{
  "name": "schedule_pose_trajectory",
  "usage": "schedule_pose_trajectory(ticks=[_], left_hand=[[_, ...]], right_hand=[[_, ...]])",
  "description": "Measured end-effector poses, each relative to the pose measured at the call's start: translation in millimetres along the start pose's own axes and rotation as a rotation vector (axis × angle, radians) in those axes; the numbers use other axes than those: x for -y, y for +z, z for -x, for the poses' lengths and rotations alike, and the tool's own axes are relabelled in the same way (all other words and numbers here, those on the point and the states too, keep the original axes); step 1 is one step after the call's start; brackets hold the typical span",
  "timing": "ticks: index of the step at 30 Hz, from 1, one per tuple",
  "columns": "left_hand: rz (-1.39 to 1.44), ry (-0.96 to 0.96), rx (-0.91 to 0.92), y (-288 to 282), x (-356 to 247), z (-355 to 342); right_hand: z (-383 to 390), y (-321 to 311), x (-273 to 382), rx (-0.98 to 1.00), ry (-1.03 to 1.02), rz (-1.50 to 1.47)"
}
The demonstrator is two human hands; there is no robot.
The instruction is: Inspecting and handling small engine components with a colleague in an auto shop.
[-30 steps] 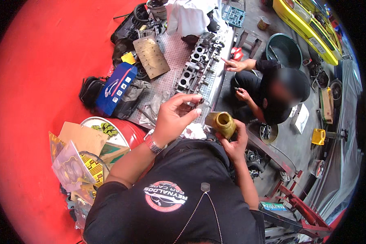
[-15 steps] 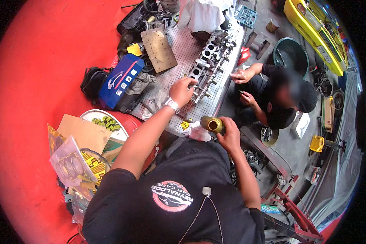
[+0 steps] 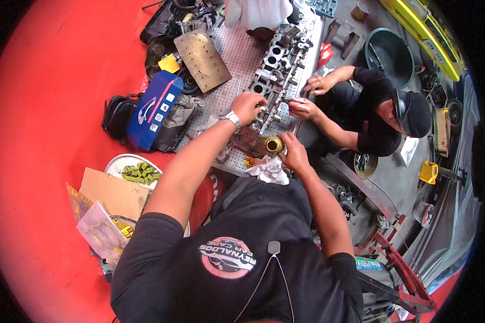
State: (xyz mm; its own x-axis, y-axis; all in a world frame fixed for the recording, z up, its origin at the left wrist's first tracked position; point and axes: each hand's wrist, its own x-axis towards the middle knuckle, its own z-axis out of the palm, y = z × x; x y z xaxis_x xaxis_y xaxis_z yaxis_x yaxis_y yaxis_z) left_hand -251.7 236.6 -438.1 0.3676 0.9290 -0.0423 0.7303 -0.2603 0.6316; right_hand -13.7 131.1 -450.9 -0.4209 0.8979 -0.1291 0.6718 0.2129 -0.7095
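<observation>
A metal cylinder head [image 3: 275, 72] with round ports and a shaft along its right side lies lengthwise on the perforated metal bench [image 3: 241, 54]. My left hand [image 3: 248, 107] is at its near left end, fingers bent down in a closed grip; what they hold, if anything, is hidden. My right hand [image 3: 293, 154] is wrapped around the side of an olive-gold bottle [image 3: 268, 152], whose open mouth faces up. The bottle is just off the near end of the cylinder head. A crumpled white cloth [image 3: 269, 171] lies below the bottle at the bench's near edge.
On the right a co-worker [image 3: 380, 107] reaches both hands to the cylinder head's side. Left on the bench are a blue box [image 3: 153, 110], a brown perforated board [image 3: 202, 59] and dark parts. A red drum [image 3: 202, 199] stands near my left arm. A dark green tub [image 3: 389, 56] stands beyond the co-worker.
My right hand has brought the bottle a little up and left, closer to the cylinder head. The co-worker's lower hand has come up to the part's edge. My left hand stays at its near end.
</observation>
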Motion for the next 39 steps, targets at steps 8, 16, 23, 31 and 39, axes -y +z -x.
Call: schedule_pose_trajectory(ticks=[8,16,23,31,39], left_hand=[[-0.153,0.099,0.053,-4,-10,-4],[-0.087,0.060,0.097,9,-4,-6],[-0.176,0.007,0.147,3,-9,-7],[0.092,-0.020,-0.134,16,-28,22],[0.150,-0.198,-0.247,18,-34,25]], right_hand=[[-19,-1,-12,0.162,-0.058,-0.024],[-29,-12,-3,0.278,-0.072,0.058],[-27,-5,7,0.237,-0.001,0.017],[10,28,22,-0.169,0.075,-0.128],[-8,54,38,-0.370,0.209,-0.044]])
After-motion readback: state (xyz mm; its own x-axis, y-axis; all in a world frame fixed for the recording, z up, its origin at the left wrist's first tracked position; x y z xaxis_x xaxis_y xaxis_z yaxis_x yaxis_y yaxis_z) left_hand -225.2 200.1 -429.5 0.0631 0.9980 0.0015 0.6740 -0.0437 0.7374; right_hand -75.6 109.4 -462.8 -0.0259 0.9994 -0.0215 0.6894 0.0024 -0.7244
